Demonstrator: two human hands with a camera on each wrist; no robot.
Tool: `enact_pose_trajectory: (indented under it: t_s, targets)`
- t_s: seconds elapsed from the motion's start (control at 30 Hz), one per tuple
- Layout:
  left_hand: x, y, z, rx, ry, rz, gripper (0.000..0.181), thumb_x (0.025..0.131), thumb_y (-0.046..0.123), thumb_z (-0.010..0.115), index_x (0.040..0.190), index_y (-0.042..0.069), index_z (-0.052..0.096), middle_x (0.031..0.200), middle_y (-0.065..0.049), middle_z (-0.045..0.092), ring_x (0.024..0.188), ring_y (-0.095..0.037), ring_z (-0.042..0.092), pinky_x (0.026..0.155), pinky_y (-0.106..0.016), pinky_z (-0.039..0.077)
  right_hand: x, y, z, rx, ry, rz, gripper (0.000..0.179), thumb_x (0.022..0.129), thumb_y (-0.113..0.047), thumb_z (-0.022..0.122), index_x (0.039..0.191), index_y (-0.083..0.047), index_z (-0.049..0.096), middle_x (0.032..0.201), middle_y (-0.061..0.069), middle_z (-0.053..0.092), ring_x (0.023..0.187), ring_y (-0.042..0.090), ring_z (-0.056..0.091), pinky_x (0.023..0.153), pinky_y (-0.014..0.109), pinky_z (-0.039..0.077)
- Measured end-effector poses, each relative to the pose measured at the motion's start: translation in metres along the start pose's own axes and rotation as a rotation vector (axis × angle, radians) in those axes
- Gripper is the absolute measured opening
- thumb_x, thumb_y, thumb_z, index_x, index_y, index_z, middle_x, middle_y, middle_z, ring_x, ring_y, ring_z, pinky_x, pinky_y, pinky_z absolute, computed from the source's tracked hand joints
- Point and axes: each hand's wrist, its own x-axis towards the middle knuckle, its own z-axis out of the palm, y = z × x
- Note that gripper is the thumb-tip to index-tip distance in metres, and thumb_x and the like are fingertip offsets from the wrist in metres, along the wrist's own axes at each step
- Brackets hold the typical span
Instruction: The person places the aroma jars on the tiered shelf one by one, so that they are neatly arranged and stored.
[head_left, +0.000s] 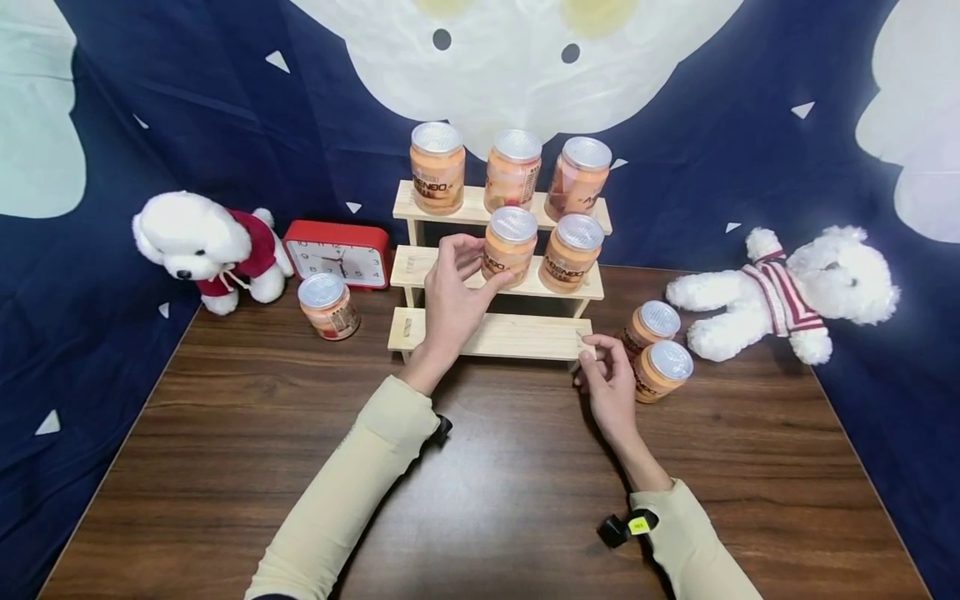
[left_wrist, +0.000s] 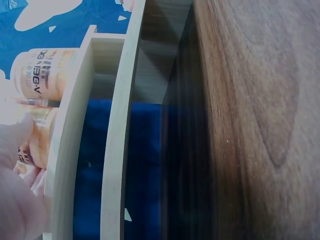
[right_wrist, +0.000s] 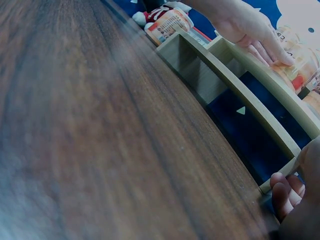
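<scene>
A three-step wooden rack [head_left: 517,336] stands on the table. My left hand [head_left: 456,296] grips an orange jar with a silver lid [head_left: 511,242] on the middle step, thumb in front and fingers at its left side. Right beside that jar is a second jar [head_left: 572,254], its label facing front. In the left wrist view, my left hand [left_wrist: 20,185] partly covers the gripped jar [left_wrist: 42,135]. My right hand [head_left: 611,387] holds the right end of the bottom step, fingers curled at its corner; the right wrist view shows these fingers [right_wrist: 282,195] at the board's end.
Three matching jars [head_left: 513,171] line the top step. One jar [head_left: 330,307] stands left of the rack, before a red clock [head_left: 337,254] and a plush dog [head_left: 206,242]. Two jars [head_left: 663,371] stand close by my right hand, near a white plush bear [head_left: 783,296].
</scene>
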Motion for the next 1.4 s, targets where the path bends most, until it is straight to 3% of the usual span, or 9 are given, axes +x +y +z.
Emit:
enact_pose_trajectory:
  t_s: [0.3,0.7,0.93,1.17,1.4]
  targets:
    - [-0.002,-0.001,-0.006,-0.007,-0.044,-0.004,0.066,0.086,0.0,0.095,0.139,-0.007,0.055,0.137,-0.022,0.067,0.132,-0.032,0.068,0.113,-0.03,0.055,0.001,0.001,0.002,0.002,-0.001,-0.008,0.022,0.11,0.002,0.062,0.131,0.009,0.061,0.088,0.005,0.058,0.063,0.01,0.061,0.056,0.019,0.05]
    - [-0.017,0.004,-0.022,-0.056,0.003,0.008,0.073,0.084,0.002,0.097,0.142,-0.006,0.053,0.135,-0.027,0.067,0.129,-0.044,0.067,0.112,-0.034,0.056,0.0,0.001,0.002,0.016,-0.002,-0.013,0.022,0.11,0.003,0.062,0.131,0.01,0.061,0.086,0.002,0.058,0.062,0.009,0.061,0.055,0.019,0.05]
    - [-0.028,0.009,-0.034,-0.085,0.016,-0.001,0.073,0.083,0.001,0.098,0.141,-0.005,0.055,0.136,-0.023,0.067,0.129,-0.035,0.069,0.113,-0.036,0.056,-0.001,0.001,0.0,0.015,0.0,-0.01,0.022,0.11,0.002,0.062,0.13,0.011,0.06,0.086,0.002,0.058,0.063,0.01,0.061,0.055,0.019,0.05]
    - [-0.038,0.01,-0.043,-0.078,0.021,0.018,0.07,0.082,-0.002,0.097,0.138,-0.006,0.056,0.135,-0.025,0.068,0.128,-0.04,0.069,0.112,-0.035,0.056,-0.001,0.001,-0.001,0.017,0.001,-0.014,0.022,0.11,0.002,0.062,0.131,0.011,0.06,0.086,0.002,0.058,0.063,0.01,0.061,0.056,0.019,0.05]
    - [-0.048,0.013,-0.054,-0.055,0.033,0.025,0.07,0.08,-0.003,0.098,0.138,-0.007,0.057,0.134,-0.023,0.07,0.127,-0.034,0.071,0.11,-0.034,0.057,-0.001,0.0,0.0,0.005,-0.004,-0.007,0.022,0.11,0.001,0.061,0.131,0.01,0.06,0.087,0.001,0.058,0.063,0.01,0.061,0.056,0.019,0.05]
